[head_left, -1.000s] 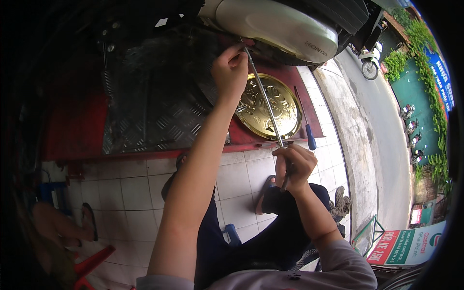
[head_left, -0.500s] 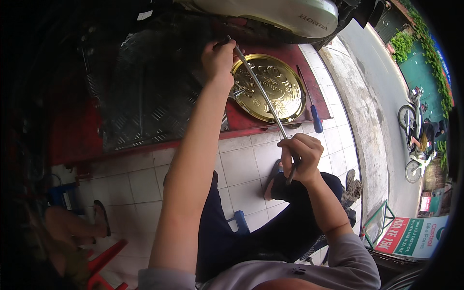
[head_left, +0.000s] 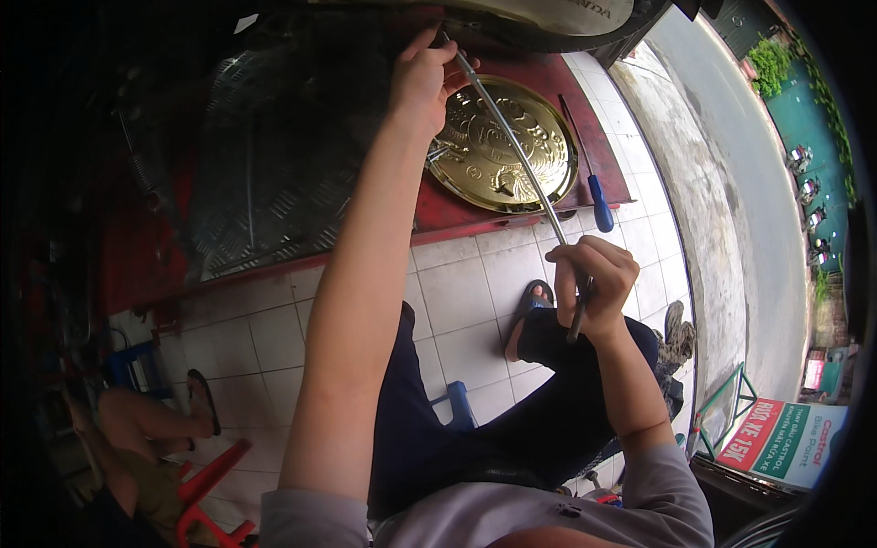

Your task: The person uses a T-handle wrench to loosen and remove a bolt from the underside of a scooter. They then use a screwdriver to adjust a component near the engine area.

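A long-shafted T-handle wrench (head_left: 513, 134) slants across the view, over a round gold embossed tray (head_left: 539, 183). My right hand (head_left: 603, 279) is closed round its handle end, and a dark bar sticks out below the fist. At the shaft's far end, my left hand (head_left: 425, 87) holds it with bent fingers, close under the motorbike (head_left: 548, 16). Shadow and the machine's body hide where the tip sits. Small metal parts lie on the tray, mostly at its left rim. To the tray's right rests a screwdriver (head_left: 599, 203) with a blue handle.
The tray stands on a red platform (head_left: 438, 219) with a dark treadplate (head_left: 301, 215). Below is a white-tiled floor (head_left: 466, 292). At lower left, another person's legs (head_left: 151, 416) are beside a red plastic stool (head_left: 206, 489). A signboard (head_left: 790, 443) stands at right, by the street.
The whole view has shifted, with the platform and motorbike now higher in it. Both hands keep their hold on the wrench. The riders on the street have gone from view.
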Available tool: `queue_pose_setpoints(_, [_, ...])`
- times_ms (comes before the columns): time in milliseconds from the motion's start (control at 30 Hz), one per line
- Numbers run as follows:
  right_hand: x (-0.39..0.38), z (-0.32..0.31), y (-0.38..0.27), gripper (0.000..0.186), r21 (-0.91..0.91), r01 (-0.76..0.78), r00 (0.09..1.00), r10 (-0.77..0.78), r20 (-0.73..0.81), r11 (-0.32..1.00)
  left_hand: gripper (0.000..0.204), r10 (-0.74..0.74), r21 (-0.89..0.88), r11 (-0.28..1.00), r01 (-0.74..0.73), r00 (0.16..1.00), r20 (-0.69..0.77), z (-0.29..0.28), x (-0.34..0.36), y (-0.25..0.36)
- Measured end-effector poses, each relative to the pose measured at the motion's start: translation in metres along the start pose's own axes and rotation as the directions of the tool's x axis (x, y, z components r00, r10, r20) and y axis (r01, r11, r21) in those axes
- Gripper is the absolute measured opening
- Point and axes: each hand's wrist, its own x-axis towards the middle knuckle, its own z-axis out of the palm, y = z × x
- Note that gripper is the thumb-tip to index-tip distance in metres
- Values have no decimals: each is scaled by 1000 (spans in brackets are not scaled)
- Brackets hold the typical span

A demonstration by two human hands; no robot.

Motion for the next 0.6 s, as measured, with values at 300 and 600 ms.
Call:
queue_pose_setpoints(300, [-2,5,-1,14,-18,7,1000,-8,-11,1000,21,9,-180,984,4,997,72,0,15,-4])
queue_pose_setpoints(600, [-4,8,-7,15,-54,8,999,-11,-49,998,26,18,-128,991,-25,999,-51,38,2,-10])
